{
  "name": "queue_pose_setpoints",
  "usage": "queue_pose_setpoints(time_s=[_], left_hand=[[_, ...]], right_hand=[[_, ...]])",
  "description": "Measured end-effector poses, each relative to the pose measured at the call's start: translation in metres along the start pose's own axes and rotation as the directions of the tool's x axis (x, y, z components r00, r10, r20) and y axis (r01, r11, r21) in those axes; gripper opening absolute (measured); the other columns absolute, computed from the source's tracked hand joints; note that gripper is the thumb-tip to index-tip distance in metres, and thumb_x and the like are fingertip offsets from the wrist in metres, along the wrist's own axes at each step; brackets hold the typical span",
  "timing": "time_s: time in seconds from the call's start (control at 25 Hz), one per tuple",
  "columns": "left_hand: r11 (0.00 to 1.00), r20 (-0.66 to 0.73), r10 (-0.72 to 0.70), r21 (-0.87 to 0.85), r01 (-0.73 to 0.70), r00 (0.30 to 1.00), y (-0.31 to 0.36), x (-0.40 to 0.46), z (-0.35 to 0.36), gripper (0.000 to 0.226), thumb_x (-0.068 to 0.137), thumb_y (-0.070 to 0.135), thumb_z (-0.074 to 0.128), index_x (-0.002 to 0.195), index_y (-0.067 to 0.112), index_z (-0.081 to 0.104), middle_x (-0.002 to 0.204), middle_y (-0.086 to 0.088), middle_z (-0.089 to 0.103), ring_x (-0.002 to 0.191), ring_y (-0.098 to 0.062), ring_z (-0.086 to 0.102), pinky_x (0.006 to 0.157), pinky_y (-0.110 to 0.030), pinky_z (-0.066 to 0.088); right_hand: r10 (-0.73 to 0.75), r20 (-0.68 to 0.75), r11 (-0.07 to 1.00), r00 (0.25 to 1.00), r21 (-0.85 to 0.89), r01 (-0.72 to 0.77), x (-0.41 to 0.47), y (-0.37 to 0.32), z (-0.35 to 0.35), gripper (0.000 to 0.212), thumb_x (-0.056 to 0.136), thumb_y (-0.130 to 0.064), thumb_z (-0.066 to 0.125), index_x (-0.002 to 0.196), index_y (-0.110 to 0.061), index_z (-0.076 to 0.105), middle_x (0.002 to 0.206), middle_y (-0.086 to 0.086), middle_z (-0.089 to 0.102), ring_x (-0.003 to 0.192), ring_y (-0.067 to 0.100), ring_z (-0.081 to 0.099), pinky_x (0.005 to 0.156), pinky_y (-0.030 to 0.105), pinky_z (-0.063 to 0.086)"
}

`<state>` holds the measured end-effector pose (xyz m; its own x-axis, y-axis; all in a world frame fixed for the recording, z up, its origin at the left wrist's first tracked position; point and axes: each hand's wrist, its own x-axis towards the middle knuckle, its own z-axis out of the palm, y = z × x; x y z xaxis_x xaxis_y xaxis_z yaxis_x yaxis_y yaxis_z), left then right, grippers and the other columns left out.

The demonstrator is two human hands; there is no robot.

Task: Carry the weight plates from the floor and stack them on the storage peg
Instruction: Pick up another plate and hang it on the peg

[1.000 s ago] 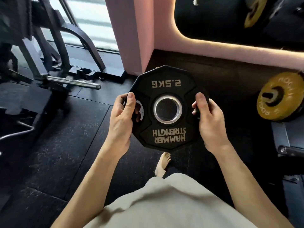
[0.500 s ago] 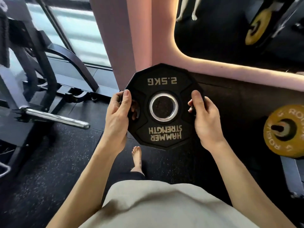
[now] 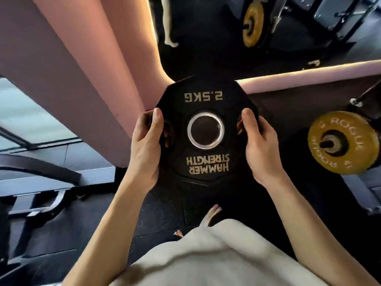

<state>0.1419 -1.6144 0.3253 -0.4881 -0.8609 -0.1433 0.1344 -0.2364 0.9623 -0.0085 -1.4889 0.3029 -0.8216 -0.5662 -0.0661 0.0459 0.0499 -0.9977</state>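
head view: a black plate point(image 3: 206, 112) is held up in front of the person, above the dark rubber floor point(image 3: 165, 207), its face turned toward the camera. its lettering reads upside down: "2.5kg" near the top edge, "hammer strength" near the bottom, with a metal-ringed hole in the middle. the left hand point(image 3: 145, 147) grips the plate's left edge, thumb lying on the front face and fingers point(image 3: 168, 133) curled through a grip slot from behind. the right hand point(image 3: 260, 147) grips the right edge the same way, thumb on the front, fingers wrapped round the rim and mostly hidden behind it. both hands sit level with the centre hole.

to the right, well apart from the held plate, a yellow plate point(image 3: 342, 143) marked "rogue" sits on a peg point(image 3: 327, 144) whose end pokes out through its middle. a pink wall point(image 3: 72, 69) rises behind the left hand, and a mirror point(image 3: 226, 38) above it reflects another yellow disc. a machine frame point(image 3: 41, 195) stands at the lower left. a bare foot point(image 3: 212, 215) shows on the floor below the plate, above the pale cloth of the person's clothing.
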Motion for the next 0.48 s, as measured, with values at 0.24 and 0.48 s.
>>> queue_pose_setpoints(time_s=[0.24, 0.48], left_hand=[[0.999, 0.213, -0.047, 0.033, 0.04, 0.976, -0.007, 0.125, 0.096, 0.02, 0.099, 0.038, 0.052, 0.096, 0.022, 0.064, 0.089, 0.006, 0.07, 0.088, -0.01, 0.067, 0.078, -0.032, 0.053], [0.991, 0.419, -0.079, 0.128, 0.027, 0.905, -0.011, 0.211, 0.228, 0.022, 0.099, 0.038, 0.05, 0.104, 0.022, 0.063, 0.095, 0.006, 0.069, 0.095, -0.013, 0.067, 0.083, -0.034, 0.053]], right_hand=[[0.015, -0.211, 0.998, 0.977, 0.057, -0.003, 0.112, -0.008, -0.036, 0.031, 0.096, -0.049, 0.052, 0.092, -0.022, 0.067, 0.091, -0.005, 0.074, 0.09, 0.011, 0.071, 0.076, 0.029, 0.054], [-0.018, -0.507, 1.0, 0.862, -0.011, 0.014, 0.2, -0.026, -0.11, 0.042, 0.094, -0.053, 0.052, 0.097, -0.014, 0.067, 0.095, 0.002, 0.073, 0.089, 0.014, 0.07, 0.077, 0.031, 0.057]])
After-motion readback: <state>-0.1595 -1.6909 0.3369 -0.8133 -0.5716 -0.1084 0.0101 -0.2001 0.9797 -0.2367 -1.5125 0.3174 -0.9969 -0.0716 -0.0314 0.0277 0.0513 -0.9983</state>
